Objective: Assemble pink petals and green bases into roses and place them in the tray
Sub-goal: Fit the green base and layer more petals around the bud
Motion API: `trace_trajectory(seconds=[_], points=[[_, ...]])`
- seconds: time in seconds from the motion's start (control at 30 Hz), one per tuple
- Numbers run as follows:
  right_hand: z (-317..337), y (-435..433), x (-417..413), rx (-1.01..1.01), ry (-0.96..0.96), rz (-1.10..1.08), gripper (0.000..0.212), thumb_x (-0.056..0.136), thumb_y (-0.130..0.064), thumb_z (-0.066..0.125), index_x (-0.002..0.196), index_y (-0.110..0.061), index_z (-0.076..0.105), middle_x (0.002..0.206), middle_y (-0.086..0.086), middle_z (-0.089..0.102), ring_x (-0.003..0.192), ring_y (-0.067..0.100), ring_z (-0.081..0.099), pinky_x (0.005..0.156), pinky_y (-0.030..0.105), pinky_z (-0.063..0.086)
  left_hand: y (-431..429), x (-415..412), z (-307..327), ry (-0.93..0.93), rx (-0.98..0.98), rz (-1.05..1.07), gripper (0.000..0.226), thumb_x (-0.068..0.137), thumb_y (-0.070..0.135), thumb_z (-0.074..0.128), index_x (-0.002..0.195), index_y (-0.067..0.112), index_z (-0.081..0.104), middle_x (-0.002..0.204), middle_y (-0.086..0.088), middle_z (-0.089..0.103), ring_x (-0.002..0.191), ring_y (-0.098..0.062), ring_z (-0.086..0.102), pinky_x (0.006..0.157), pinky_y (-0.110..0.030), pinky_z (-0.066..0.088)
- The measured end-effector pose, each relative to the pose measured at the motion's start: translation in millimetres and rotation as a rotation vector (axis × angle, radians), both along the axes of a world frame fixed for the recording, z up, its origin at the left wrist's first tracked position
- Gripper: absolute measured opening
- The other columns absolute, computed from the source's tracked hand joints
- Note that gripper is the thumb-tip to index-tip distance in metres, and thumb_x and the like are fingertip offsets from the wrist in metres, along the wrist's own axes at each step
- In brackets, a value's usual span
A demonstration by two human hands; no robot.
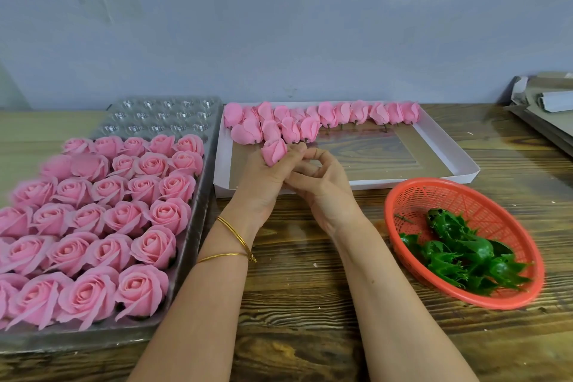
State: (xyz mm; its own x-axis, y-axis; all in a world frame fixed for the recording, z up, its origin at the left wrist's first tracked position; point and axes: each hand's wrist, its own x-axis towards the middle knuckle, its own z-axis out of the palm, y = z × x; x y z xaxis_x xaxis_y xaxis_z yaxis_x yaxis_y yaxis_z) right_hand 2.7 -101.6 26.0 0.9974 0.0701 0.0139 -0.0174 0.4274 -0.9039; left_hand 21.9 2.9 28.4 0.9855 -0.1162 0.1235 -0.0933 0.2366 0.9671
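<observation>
left hand (263, 180): centre of the frame, over the near rim of the white tray. The grip is closed, with fingers and thumb curled round one pink bud.
pink bud (273, 150): held at the left fingertips, petals folded shut, just below the buds that lie in the tray.
right hand (324, 187): touches the left hand from the right. Thumb and forefinger curl into a ring beside the bud. Whether this grip pinches anything cannot be told.
white tray (449, 161): upper centre, flat, with a low rim.
laid buds (328, 115): one row along the tray's far rim and a shorter second row at its far left. They lie on their sides with dark stubs toward the viewer.
clear plastic tray (161, 118): left of the frame, just beside the white tray. Its far rows of cups show bare plastic.
open roses (124, 217): pink, seated in the nearer rows of the plastic tray.
red basket (403, 192): lower right, near the white tray's near right corner.
green bases (465, 254): heaped in the basket.
bangles (237, 237): two, thin and gold, on the left wrist.
tabletop (310, 304): dark wood grain, and it carries everything listed.
cardboard sheets (545, 108): stacked at the upper right edge.
</observation>
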Motion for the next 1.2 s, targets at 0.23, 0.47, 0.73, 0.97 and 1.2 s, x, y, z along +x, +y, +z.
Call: trace_trajectory(seconds=[0.23,0.47,0.73,0.97,1.2], points=[[-3,-5,2,-0.115,-0.024,-0.033,0.041,0.069,0.008,0.072,0.103,-0.004,0.053,0.082,0.010,0.073,0.083,0.023,0.070,0.083,0.035,0.057,-3,0,1,-0.048,0.064,0.082,0.016,0.091,0.026,0.064,0.078,0.030,0.074,0.082,-0.006,0.074,0.086,-0.024,0.071,0.071,-0.032,0.054],[3,-6,1,-0.222,-0.165,-0.233,0.008,0.079,-0.013,0.068,0.086,-0.014,0.065,0.072,-0.014,0.065,0.072,0.002,0.059,0.066,0.016,0.048,-1,2,-2,-0.141,0.199,0.187,0.016,0.092,0.020,0.064,0.092,0.006,0.070,0.083,-0.015,0.069,0.076,-0.019,0.066,0.070,-0.030,0.057],[7,-3,-1,-0.187,-0.228,-0.221,0.014,0.094,-0.008,0.060,0.100,-0.009,0.072,0.098,0.008,0.072,0.105,0.022,0.066,0.092,0.028,0.053,-7,-3,0,-0.277,0.452,0.136,0.017,0.092,0.023,0.062,0.076,0.029,0.062,0.060,0.020,0.062,0.062,0.008,0.058,0.053,-0.005,0.040],[6,5,-1,-0.218,-0.263,-0.242,0.011,0.092,-0.008,0.062,0.096,-0.010,0.073,0.072,-0.011,0.069,0.080,0.006,0.063,0.081,0.020,0.050,-8,-2,-3,-0.290,0.530,0.113,0.010,0.088,0.009,0.064,0.089,0.018,0.067,0.080,0.016,0.064,0.076,0.003,0.061,0.067,-0.016,0.048],[3,6,2,-0.274,-0.312,-0.262,0.018,0.094,-0.015,0.062,0.080,-0.018,0.072,0.055,-0.001,0.056,0.068,0.010,0.057,0.076,0.016,0.050,-13,-4,-3,-0.341,0.672,0.052,0.016,0.080,0.013,0.053,0.077,0.022,0.066,0.075,0.009,0.064,0.070,0.004,0.057,0.059,-0.012,0.044]])
